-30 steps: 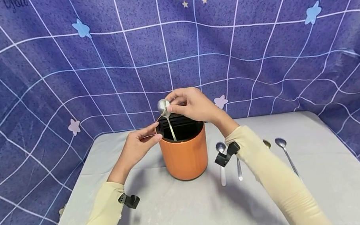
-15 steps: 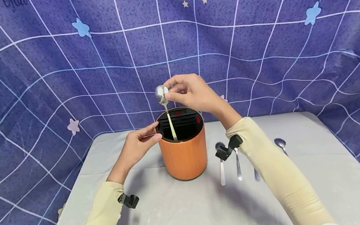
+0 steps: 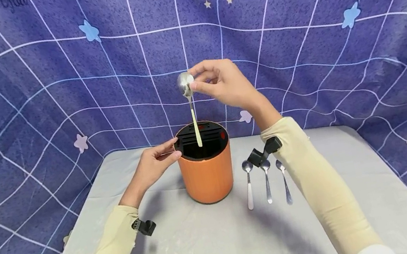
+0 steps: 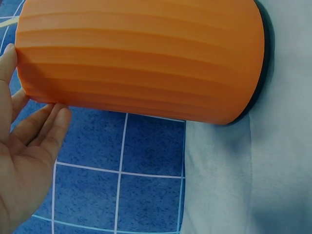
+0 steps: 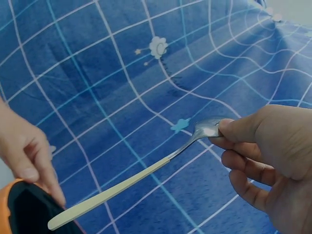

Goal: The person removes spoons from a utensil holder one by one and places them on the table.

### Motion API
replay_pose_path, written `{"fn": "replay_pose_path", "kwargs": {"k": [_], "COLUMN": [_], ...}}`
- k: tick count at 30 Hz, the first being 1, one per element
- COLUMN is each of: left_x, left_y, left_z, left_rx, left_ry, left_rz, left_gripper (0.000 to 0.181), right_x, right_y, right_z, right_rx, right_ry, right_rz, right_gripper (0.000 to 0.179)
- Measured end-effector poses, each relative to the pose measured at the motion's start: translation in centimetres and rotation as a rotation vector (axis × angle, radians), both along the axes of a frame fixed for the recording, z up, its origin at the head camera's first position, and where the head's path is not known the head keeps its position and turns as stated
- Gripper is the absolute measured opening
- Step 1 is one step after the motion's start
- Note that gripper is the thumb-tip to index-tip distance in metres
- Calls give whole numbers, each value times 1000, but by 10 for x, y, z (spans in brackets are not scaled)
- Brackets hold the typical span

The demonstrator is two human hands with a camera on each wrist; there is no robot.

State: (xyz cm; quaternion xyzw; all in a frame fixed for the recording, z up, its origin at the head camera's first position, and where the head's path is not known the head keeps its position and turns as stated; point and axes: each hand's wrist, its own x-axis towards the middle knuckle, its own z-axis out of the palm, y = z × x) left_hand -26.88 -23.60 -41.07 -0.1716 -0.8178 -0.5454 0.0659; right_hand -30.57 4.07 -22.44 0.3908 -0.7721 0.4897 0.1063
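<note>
My right hand [image 3: 226, 82] pinches a spoon [image 3: 195, 119] by its silver bowl, thumb on one side. The spoon hangs bowl up, its pale yellow handle pointing down over the mouth of an orange utensil holder [image 3: 208, 180]. In the right wrist view the whole handle [image 5: 112, 192] shows, slanting toward the holder's dark opening. My left hand [image 3: 157, 162] holds the holder's left rim, thumb toward the front and fingers farther back. The left wrist view has those fingertips [image 4: 61, 117] against the ribbed orange wall. Inside the holder is a black slotted insert [image 3: 208, 131].
Right of the holder, a white-handled spoon [image 3: 248, 185] and two metal spoons, one in the middle [image 3: 267, 186] and one by my sleeve [image 3: 285, 185], lie on the grey-white tablecloth [image 3: 209, 253]. A purple-blue gridded curtain [image 3: 131, 89] surrounds the back and sides.
My right hand has risen with the spoon, drifting slightly right; the handle's end has come up out of the holder. My left hand stays at the rim.
</note>
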Motion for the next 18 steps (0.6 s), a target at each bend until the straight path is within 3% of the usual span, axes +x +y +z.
{"fn": "replay_pose_path", "kwargs": {"k": [9,18], "left_x": [3,0], "left_y": [1,2], "left_z": [0,0], "left_rx": [-1,-9], "left_ry": [-18,-19], "left_rz": [6,15], "left_gripper": [55,54], "right_x": [2,-4], "right_y": [24,61], "right_z": [11,-3], "right_rx": [-17,-44], "right_ry": [-88,-162], "right_rz": [-35,-115], "right_gripper": [21,21]}}
